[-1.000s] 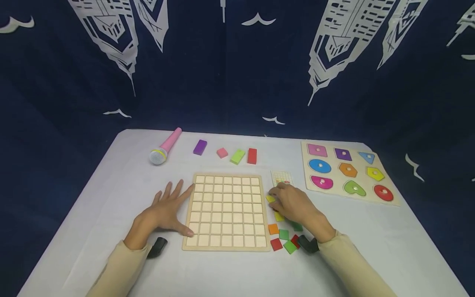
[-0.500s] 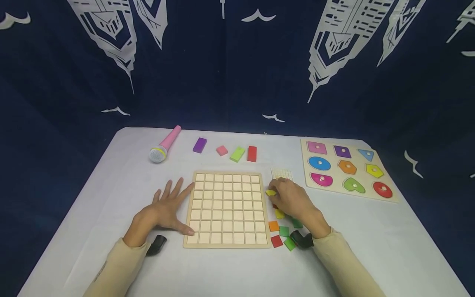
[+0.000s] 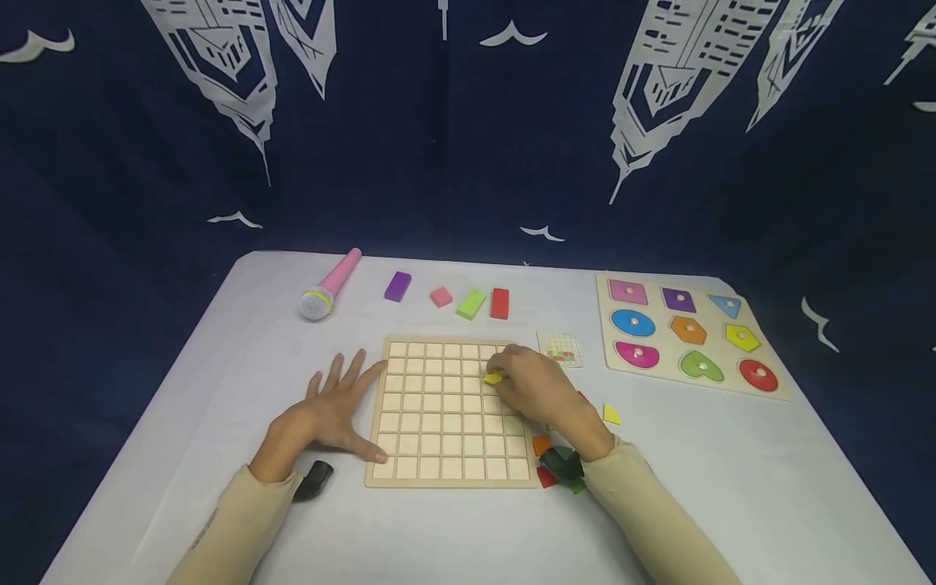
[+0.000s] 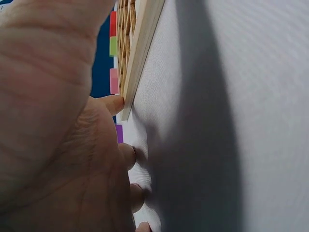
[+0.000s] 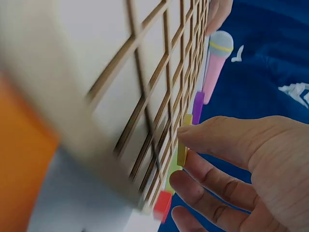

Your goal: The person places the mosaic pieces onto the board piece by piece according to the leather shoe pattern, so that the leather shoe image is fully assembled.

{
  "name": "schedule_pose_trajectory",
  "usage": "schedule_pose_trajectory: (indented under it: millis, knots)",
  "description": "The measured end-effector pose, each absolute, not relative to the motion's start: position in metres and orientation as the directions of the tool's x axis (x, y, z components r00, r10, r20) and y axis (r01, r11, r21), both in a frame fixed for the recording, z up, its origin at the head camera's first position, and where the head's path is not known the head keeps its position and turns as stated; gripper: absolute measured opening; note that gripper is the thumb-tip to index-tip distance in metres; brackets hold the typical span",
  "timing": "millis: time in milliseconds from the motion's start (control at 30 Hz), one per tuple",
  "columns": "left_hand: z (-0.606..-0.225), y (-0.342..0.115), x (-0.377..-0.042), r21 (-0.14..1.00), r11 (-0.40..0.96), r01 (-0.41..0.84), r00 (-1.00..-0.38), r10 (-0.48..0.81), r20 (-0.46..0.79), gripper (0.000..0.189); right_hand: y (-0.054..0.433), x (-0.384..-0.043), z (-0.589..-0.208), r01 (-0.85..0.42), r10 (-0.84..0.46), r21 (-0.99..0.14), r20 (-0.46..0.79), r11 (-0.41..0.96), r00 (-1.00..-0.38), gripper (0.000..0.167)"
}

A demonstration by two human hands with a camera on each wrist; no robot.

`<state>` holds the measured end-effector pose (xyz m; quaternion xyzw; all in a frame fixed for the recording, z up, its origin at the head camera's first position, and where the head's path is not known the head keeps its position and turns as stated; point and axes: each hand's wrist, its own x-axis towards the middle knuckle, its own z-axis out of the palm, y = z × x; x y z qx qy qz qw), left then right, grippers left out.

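A square wooden grid board (image 3: 433,402) lies flat at the middle of the table. My left hand (image 3: 322,418) is spread along its left side, index fingertip and thumb at the frame; the left wrist view shows a straight finger touching the board's edge (image 4: 142,53). Over the upper right of the grid, my right hand (image 3: 537,386) pinches a yellow tile (image 3: 493,379) between thumb and fingers. In the right wrist view that tile (image 5: 183,145) is held on edge, close over the cells. Another yellow tile (image 3: 611,414) lies right of the right wrist.
Orange (image 3: 541,444), red (image 3: 546,477) and green tiles lie right of the board, partly hidden by the right arm. A pattern card (image 3: 559,349) sits at its upper right. Behind are several blocks (image 3: 500,303), a pink microphone (image 3: 329,286) and a shape puzzle (image 3: 687,331).
My right hand has picked up the yellow tile from beside the board and carried it left over the grid. The pattern card is uncovered. My left hand stays in place.
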<state>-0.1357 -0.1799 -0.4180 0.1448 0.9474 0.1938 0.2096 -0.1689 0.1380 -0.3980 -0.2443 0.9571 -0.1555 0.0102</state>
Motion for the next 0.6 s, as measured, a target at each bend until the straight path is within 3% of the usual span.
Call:
schedule_pose_trajectory:
  millis: [600]
  knots:
    - [-0.42, -0.18, -0.136, 0.438, 0.876, 0.203, -0.868, 0.367, -0.333, 0.144, 0.081, -0.165, -0.4, -0.635, -0.655, -0.332, 0.065, 0.697, -0.753, 0.019]
